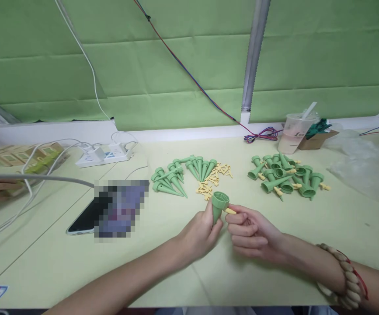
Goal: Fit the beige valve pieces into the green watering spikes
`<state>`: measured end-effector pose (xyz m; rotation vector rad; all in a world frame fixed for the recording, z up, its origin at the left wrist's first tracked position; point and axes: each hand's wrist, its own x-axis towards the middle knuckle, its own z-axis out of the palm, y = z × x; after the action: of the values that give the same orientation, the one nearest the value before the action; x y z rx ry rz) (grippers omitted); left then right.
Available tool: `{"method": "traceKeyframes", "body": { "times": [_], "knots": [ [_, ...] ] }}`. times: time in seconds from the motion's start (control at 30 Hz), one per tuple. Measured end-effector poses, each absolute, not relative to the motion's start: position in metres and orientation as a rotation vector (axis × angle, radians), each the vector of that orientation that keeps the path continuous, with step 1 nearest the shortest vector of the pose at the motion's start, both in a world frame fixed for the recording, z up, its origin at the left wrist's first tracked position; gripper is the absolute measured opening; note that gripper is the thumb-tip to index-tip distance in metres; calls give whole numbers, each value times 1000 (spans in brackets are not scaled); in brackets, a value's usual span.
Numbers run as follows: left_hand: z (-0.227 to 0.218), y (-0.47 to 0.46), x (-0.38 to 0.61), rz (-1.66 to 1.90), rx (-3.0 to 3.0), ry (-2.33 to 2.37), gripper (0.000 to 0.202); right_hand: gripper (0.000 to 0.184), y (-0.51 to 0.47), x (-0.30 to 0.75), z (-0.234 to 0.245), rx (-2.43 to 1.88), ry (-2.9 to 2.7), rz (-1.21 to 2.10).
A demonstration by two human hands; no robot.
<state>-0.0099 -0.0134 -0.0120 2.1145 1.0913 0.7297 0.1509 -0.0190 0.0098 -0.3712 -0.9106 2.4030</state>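
Both bare forearms [137, 278] are at the near side, over the desk [307, 218]. Left hand [200, 232] holds one green cone [220, 203] above the middle of it, wide mouth up, fingers closed around the narrow body. Right hand [255, 234] pinches one yellow piece [230, 211] between thumb and finger, at the right side of the cone; its other fingers are curled. I judge the cone as light, stiff plastic, perhaps slightly slippery, not fragile, best taken below the ringed mouth. Farther are loose yellow pieces [213, 179], too many to count surely, about twelve cones in the left pile [175, 179] and around fifteen, overlapping, in the right pile [278, 173]. Left are one phone [81, 221] and one power strip [117, 153]; far right, one cup [290, 135].
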Motion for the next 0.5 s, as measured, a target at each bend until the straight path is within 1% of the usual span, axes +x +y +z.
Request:
{"method": "traceKeyframes", "body": {
  "times": [0.03, 0.1, 0.17, 0.2, 0.27, 0.33, 0.4, 0.43, 0.5],
  "knots": [
    [-12, -13, -10, 732, 2134, 1102, 23, 48, -18, 151, 11, -307, -827, 2482],
    [-12, -13, -10, 754, 2132, 1080, 22, 47, -17, 152, 12, -256, -809, 2527],
    [-11, -14, -9, 794, 2098, 1017, 20, 46, -16, 153, 11, -333, -990, 2433],
    [-10, -14, -8, 811, 2077, 988, 19, 45, -16, 154, 11, -426, -1152, 2318],
    [-8, -15, -6, 841, 2043, 972, 15, 46, -15, 156, 10, -672, -1566, 1912],
    [-5, -16, -4, 887, 1996, 1010, 12, 47, -12, 160, 9, -887, -1962, 1327],
    [-1, -16, -2, 944, 1921, 1051, 10, 44, -7, 164, 9, -1007, -2200, 795],
    [1, -17, -1, 965, 1880, 1059, 9, 41, -4, 167, 9, -1032, -2272, 603],
    [4, -17, 1, 985, 1821, 1047, 6, 34, 2, 171, 8, -997, -2378, 351]
  ]
}}
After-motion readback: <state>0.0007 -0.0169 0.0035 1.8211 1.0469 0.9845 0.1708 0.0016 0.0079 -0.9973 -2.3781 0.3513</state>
